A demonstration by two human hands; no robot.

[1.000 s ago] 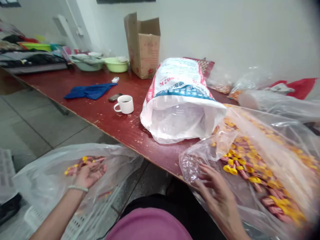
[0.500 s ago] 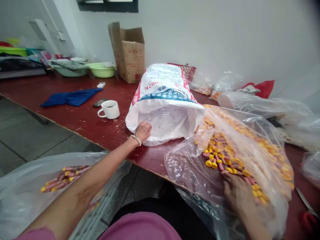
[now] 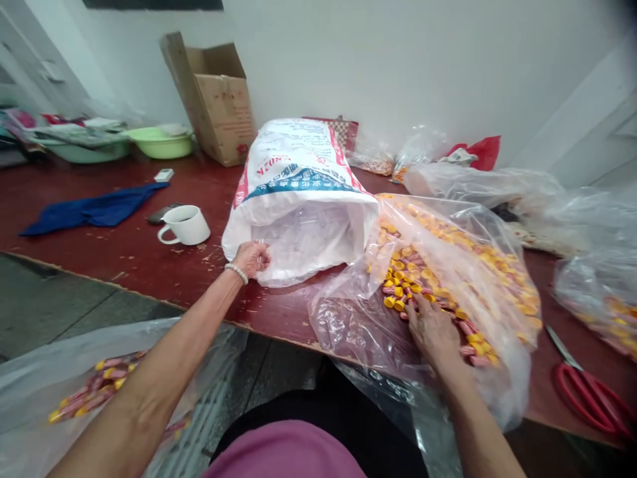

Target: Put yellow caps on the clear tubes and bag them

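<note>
At the mouth of a white woven sack (image 3: pixel 303 156), my left hand (image 3: pixel 252 259) is closed, with bent fingers pinched near the rim. Something small and clear seems to be at its fingertips, too small to name. Clear plastic pieces (image 3: pixel 308 236) lie inside the sack. My right hand (image 3: pixel 435 328) reaches into the open clear plastic bag (image 3: pixel 348 318) on the right. Its fingers are stretched and apart, the tips touching small pink printed pieces with yellow cup-shaped ends (image 3: pixel 398 289). Part of that heap shows through the plastic film.
Red-handled scissors (image 3: pixel 587 398) lie at the right. Left of the sack are a white mug (image 3: pixel 185 226), a blue cloth (image 3: pixel 94 209) and a cardboard box (image 3: pixel 223 106). Another clear bag (image 3: pixel 30 372) with similar pieces is below the table edge at left. More plastic bags (image 3: pixel 478 182) lie behind.
The view has turned to the right, bringing the scissors fully in. My right hand has moved further up onto the heap of pieces. My left hand stays at the sack's mouth.
</note>
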